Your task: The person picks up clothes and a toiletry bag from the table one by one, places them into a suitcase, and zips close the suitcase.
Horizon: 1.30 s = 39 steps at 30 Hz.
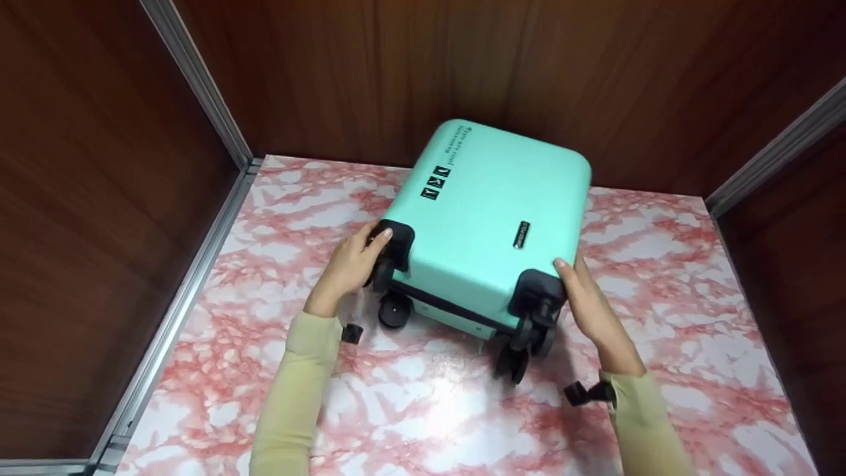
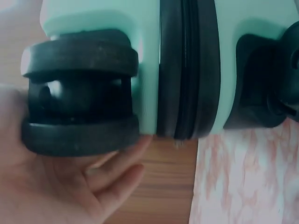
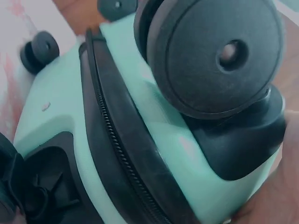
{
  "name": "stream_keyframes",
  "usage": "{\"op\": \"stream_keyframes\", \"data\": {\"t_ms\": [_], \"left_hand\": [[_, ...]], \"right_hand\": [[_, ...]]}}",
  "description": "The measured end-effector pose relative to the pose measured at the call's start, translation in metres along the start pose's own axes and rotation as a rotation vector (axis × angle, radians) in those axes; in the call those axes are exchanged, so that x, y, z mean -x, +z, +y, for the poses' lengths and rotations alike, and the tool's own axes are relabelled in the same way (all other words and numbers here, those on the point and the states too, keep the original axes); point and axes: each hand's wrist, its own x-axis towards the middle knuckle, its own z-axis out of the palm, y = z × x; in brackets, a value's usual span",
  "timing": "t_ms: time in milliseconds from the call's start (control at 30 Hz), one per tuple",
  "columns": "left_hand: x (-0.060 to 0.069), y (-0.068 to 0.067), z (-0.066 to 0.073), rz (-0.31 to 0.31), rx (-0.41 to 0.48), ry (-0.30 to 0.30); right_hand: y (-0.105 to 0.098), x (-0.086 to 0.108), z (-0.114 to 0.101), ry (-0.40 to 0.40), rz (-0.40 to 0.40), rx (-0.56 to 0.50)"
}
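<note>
A mint-green suitcase (image 1: 496, 178) is tilted in the head view, its wheeled end toward me and a printed face up. My left hand (image 1: 347, 268) grips its near left corner, thumb over the black corner guard (image 1: 400, 241). At the near right corner my right hand (image 1: 591, 311) holds the side, thumb on the edge beside the other guard (image 1: 535, 291). In the left wrist view a black double wheel (image 2: 79, 140) partly covers the palm, and fingers reach beneath the shell. The right wrist view shows a large wheel (image 3: 215, 56) and the black zip (image 3: 117, 140) close up.
Red-and-white marbled flooring (image 1: 264, 277) lies under the suitcase. Dark wood panels stand behind (image 1: 317, 79) and on both sides, with metal strips (image 1: 198, 79) along the corners. A black strap end (image 1: 588, 393) sticks out at the right wrist.
</note>
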Motion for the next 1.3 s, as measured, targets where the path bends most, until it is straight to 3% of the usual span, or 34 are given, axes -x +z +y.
{"op": "stream_keyframes", "data": {"t_ms": [67, 167, 333, 500, 600, 700, 833, 900, 1000, 1133, 1300], "left_hand": [[-0.010, -0.002, -0.002, -0.043, 0.019, 0.034], [-0.027, -0.006, -0.003, -0.093, 0.039, 0.067], [-0.056, -0.014, -0.006, -0.137, 0.067, 0.043], [-0.076, -0.019, -0.003, -0.125, 0.032, 0.052], [-0.079, -0.018, 0.003, -0.085, -0.027, 0.059], [-0.071, -0.010, 0.011, 0.005, -0.130, 0.055], [-0.050, 0.010, 0.024, 0.206, -0.300, 0.094], [-0.037, 0.023, 0.030, 0.301, -0.338, 0.132], [-0.016, 0.046, 0.035, 0.395, -0.333, 0.191], [0.010, 0.082, 0.036, 0.441, -0.266, 0.237], [0.036, 0.127, 0.031, 0.390, -0.180, 0.217]], "right_hand": [[0.003, 0.009, -0.002, -0.010, 0.038, 0.062], [0.007, 0.019, -0.007, 0.053, 0.101, 0.213], [0.014, 0.023, -0.016, 0.166, 0.164, 0.456], [0.016, 0.021, -0.020, 0.160, 0.244, 0.626], [0.013, 0.020, -0.022, 0.169, 0.259, 0.681], [0.006, 0.018, -0.024, 0.197, 0.233, 0.679], [-0.011, 0.012, -0.023, 0.202, 0.205, 0.612], [-0.022, 0.005, -0.019, 0.193, 0.205, 0.571], [-0.044, -0.009, -0.012, 0.160, 0.230, 0.474], [-0.076, -0.035, -0.005, 0.134, 0.283, 0.360], [-0.109, -0.069, -0.001, 0.147, 0.307, 0.310]]}}
